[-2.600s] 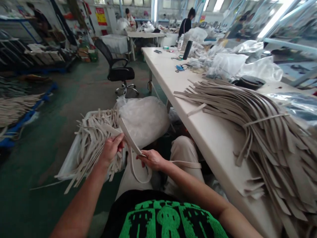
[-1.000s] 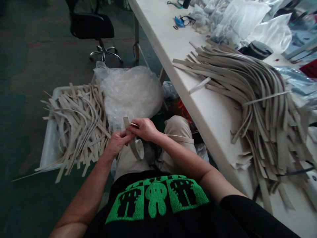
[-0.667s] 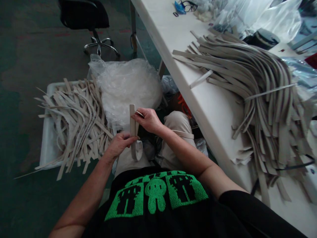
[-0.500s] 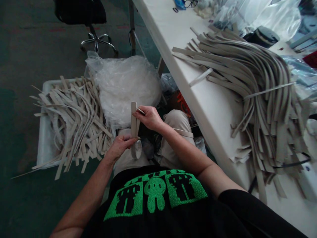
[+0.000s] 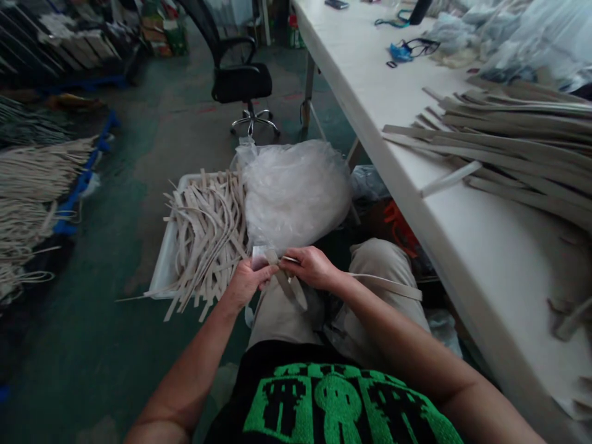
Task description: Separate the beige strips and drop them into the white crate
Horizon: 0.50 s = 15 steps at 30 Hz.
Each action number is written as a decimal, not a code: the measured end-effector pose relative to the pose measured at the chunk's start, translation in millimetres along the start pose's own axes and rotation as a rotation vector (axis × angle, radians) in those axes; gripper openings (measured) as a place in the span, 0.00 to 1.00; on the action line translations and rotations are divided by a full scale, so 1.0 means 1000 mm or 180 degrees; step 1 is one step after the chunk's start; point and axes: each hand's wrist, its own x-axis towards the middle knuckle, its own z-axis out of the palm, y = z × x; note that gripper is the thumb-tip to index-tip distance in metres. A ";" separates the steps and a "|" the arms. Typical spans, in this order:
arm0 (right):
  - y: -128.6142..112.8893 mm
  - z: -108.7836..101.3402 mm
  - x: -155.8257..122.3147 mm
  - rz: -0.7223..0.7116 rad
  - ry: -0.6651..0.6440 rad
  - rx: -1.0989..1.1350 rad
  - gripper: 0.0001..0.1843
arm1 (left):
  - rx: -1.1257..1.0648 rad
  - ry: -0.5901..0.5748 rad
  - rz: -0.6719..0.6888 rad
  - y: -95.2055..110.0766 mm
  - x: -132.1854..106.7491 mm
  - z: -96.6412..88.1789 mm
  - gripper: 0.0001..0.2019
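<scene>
Over my lap, both hands meet on one folded beige strap (image 5: pixel 290 286). My left hand (image 5: pixel 247 282) is closed around its upper end. My right hand (image 5: pixel 312 266) pinches the same strap from the right, with a thin pale sliver between finger and thumb. The strap's doubled end hangs down between my knees. Another beige strap (image 5: pixel 386 285) lies across my right thigh. A white tray (image 5: pixel 165 269) heaped with loose beige straps (image 5: pixel 208 234) sits on the floor just left of my hands.
A clear plastic bag (image 5: pixel 296 191) bulges behind my hands. A long white table (image 5: pixel 462 209) runs along the right, bearing a big pile of straps (image 5: pixel 513 148) and glasses (image 5: pixel 414 48). A black office chair (image 5: pixel 238 77) stands beyond. More strap bundles (image 5: pixel 32 185) lie far left.
The strap was held upright between my hands; now it is tipped down toward my lap and my hands are closer together. The view has swung up and to the left.
</scene>
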 end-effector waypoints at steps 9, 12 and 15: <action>0.028 -0.018 0.008 0.0827 0.0239 -0.0209 0.17 | 0.0345 0.1337 0.0702 0.107 0.081 -0.101 0.15; 0.025 -0.023 0.006 0.0909 0.0206 -0.0376 0.17 | 0.0637 0.2336 0.1817 0.175 0.087 -0.131 0.08; 0.022 -0.026 0.004 0.0896 0.0097 -0.0474 0.17 | 0.0624 0.2679 0.2727 0.214 0.081 -0.155 0.08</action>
